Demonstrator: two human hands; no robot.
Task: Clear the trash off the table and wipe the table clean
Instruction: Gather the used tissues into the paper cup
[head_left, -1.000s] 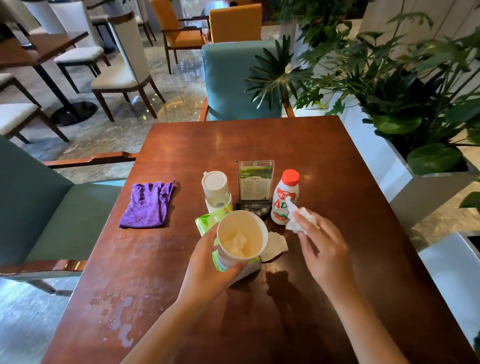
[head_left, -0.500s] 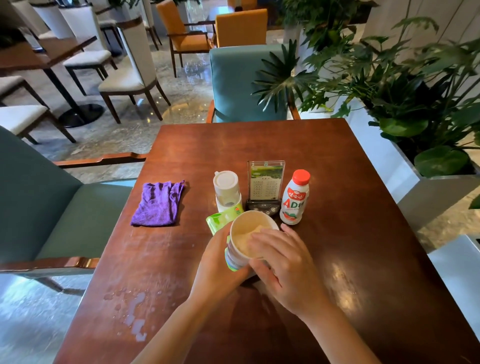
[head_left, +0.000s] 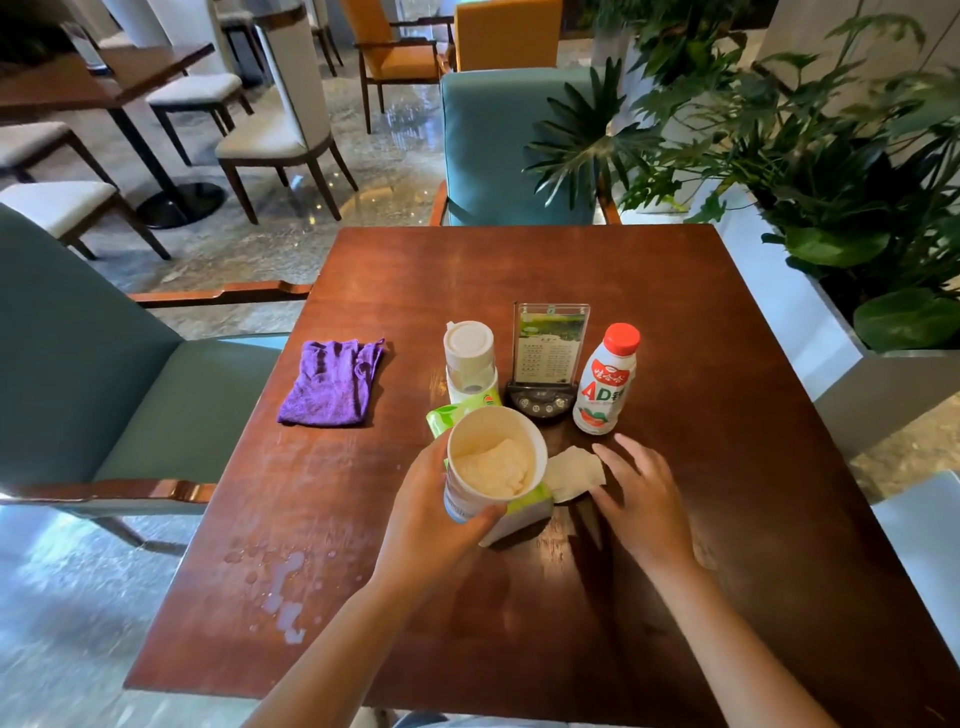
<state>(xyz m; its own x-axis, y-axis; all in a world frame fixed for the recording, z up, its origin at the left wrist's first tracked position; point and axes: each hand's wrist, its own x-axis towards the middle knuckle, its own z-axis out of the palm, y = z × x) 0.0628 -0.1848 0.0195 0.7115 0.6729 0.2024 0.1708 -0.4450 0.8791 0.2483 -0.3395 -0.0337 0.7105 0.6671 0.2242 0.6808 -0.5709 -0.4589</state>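
Observation:
My left hand (head_left: 428, 512) grips a white paper cup (head_left: 493, 462) with crumpled tissue inside, held above a green tissue pack (head_left: 514, 506) on the brown wooden table (head_left: 727, 519). My right hand (head_left: 641, 493) hovers open, fingers spread, just right of a flat white tissue (head_left: 574, 473) lying on the table. Behind stand a white-capped bottle (head_left: 469, 358), a menu stand (head_left: 548, 358) and a red-capped drink bottle (head_left: 605, 382). A purple cloth (head_left: 330, 384) lies near the left edge. A spill of water (head_left: 283, 597) wets the front left of the table.
Teal chairs stand at the left (head_left: 104, 364) and far side (head_left: 514, 145). A white planter (head_left: 810, 312) with leafy plants borders the right edge. More tables and chairs stand in the back left.
My right hand put a crumpled tissue into the cup, then withdrew to the right and now hovers empty by the flat tissue. The left hand keeps holding the cup.

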